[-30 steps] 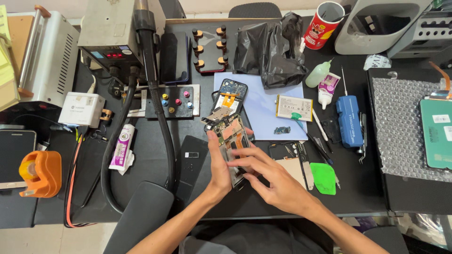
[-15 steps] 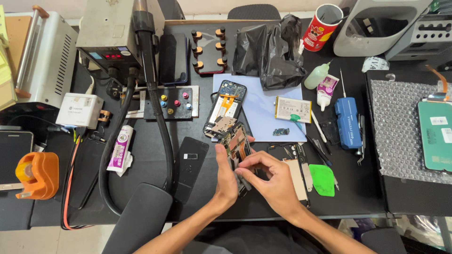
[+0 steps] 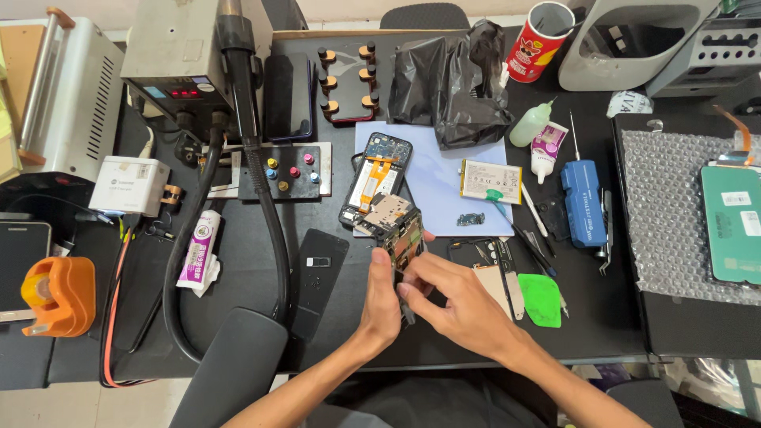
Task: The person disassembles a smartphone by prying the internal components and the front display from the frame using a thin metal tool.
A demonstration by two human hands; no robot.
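Both hands pinch the board (image 3: 400,238) above the bench (image 3: 333,333): left hand (image 3: 380,305) grips its lower edge, right hand (image 3: 460,305) fingers its side. Long axis runs away from them, toward the open phone (image 3: 372,178) just beyond.

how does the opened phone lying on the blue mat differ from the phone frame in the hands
The opened phone lies flat on the blue mat, untouched; the phone frame is lifted off the table and tilted, gripped by the left hand and the right hand. The opened phone shows an orange strip down its middle in a dark shell; the phone frame shows a bare greenish-brown inside. Both are open, with their innards exposed.
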